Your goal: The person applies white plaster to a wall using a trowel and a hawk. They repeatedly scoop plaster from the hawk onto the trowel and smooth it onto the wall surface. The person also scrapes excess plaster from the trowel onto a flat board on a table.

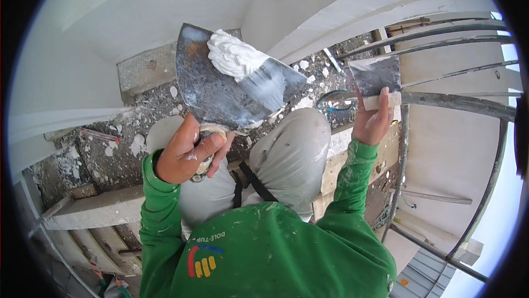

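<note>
Paste [234, 55], white and ridged, lies heaped along the far edge of the wide blade [212, 94], a dark, stained metal sheet that serves as the landmark here; a thin pale smear runs from the heap toward its right corner. At the near end of the wide blade, the left hand [183, 153] is closed around its handle [204, 169], thumb uppermost. Well to the right of the wide blade, the right hand [368, 124] holds a smaller blade [377, 74] by its pale grip [381, 101], fingers extended along it; the two blades stand apart. Below the wide blade, toward the body, are the grey trousers [289, 154] and a green sweatshirt [275, 254] flecked with white. Left of the wide blade, a pale block [149, 72] sits against the wall [165, 6]; farther left and nearer the body lies a thin red stick [99, 135]. Metal railings [457, 102] curve beyond the smaller blade, far right of the wide blade.
</note>
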Tool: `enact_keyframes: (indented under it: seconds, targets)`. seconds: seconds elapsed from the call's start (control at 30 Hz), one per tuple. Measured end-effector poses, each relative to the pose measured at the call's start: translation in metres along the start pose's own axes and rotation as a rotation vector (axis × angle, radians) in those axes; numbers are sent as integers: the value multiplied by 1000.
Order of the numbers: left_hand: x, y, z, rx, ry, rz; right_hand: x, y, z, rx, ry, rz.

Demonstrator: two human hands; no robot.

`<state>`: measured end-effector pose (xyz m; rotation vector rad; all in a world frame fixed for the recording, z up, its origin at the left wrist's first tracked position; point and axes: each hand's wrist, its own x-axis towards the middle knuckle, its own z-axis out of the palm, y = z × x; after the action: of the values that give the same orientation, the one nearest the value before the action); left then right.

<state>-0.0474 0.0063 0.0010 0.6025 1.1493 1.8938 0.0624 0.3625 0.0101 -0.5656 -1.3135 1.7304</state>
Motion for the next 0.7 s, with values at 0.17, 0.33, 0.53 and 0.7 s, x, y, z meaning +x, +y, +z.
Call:
enact_keyframes:
  seconds: [0.17,0.33,0.53,0.7]
  targets:
    - [8,6,1,-503,-288,-109,-76,-13,54,115,-299,-488]
    - [19,20,9,-482,-441,-182,-68,-25,83,-353,-888,-515]
    - [32,47,18,555,-37,-56,-24,-63,68,-1049,-535,-1034]
    - [51,33,37,774,4,-55,-33,-45,69,-1263,-839,-1156]
